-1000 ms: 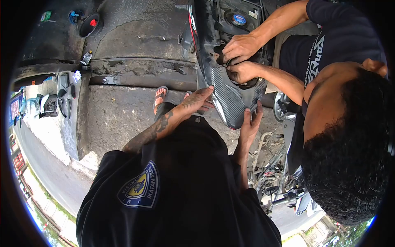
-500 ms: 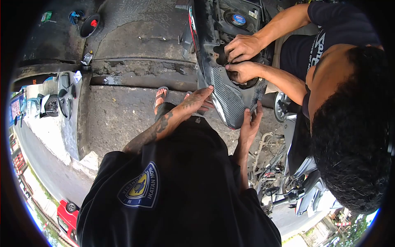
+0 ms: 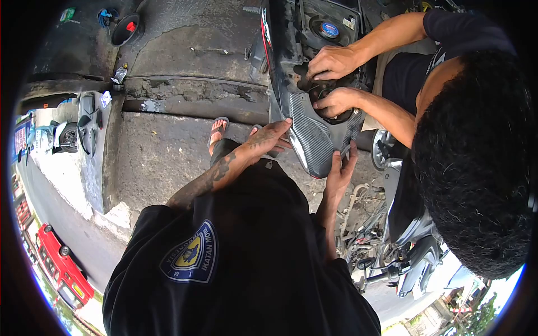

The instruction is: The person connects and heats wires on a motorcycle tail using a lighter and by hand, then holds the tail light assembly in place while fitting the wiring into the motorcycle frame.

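A motorcycle's tail fairing (image 3: pixel 316 137), with a carbon-weave pattern, narrows to a tip near my body. My left hand (image 3: pixel 269 138) grips its left edge, thumb on top and fingers partly underneath. On the right side of the tip, my right hand (image 3: pixel 343 168) holds the opposite edge with thumb and fingers. Another person's two hands, one upper (image 3: pixel 330 61) and one lower (image 3: pixel 336 102), reach into the opening ahead of the carbon-patterned part. What their fingertips touch is hidden.
The co-worker's head (image 3: pixel 473 162) leans in from the right. Motorcycle parts (image 3: pixel 364 241) lie below right. A black basin (image 3: pixel 128 31) with something red stands at upper left. My sandalled foot (image 3: pixel 218 130) is on the rough concrete by a ledge.
The co-worker's lower hand has shifted slightly down and right, and their head has moved a little left. My two hands keep the same hold. A red car shows more fully at lower left.
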`<state>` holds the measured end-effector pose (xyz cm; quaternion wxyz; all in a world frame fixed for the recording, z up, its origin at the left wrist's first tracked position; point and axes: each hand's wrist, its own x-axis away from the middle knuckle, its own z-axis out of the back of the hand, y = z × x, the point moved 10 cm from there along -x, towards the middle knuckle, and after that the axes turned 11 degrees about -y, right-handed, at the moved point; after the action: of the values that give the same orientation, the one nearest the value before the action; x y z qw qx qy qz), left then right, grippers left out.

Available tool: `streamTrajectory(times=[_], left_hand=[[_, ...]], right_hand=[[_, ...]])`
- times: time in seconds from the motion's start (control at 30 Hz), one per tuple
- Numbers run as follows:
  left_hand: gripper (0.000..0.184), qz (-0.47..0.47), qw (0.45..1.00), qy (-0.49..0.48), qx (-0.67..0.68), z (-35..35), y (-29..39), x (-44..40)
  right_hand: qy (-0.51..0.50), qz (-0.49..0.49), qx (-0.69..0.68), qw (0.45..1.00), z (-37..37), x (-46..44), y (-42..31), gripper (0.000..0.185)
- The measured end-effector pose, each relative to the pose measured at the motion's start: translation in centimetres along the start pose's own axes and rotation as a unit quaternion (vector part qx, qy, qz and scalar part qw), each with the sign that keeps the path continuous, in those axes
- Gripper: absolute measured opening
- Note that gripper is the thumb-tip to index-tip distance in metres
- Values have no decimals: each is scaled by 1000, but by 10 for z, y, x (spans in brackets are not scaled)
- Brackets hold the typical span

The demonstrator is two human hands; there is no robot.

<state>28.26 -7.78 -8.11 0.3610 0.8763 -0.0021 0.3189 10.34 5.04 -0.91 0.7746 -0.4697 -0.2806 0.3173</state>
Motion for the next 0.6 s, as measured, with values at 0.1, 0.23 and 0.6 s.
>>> streamTrajectory(times=[0.1, 0.23, 0.6], left_hand=[[89, 1, 1000, -9, 1, 0, -3, -3], [85, 4, 1000, -6, 0, -1, -1, 0], [85, 11, 1000, 2, -1, -5, 7, 5]], right_hand=[[0, 10, 3, 1000, 0, 0, 0, 52], [6, 3, 12, 1000, 0, 2, -2, 52], [8, 6, 8, 1000, 1, 0, 8, 51]])
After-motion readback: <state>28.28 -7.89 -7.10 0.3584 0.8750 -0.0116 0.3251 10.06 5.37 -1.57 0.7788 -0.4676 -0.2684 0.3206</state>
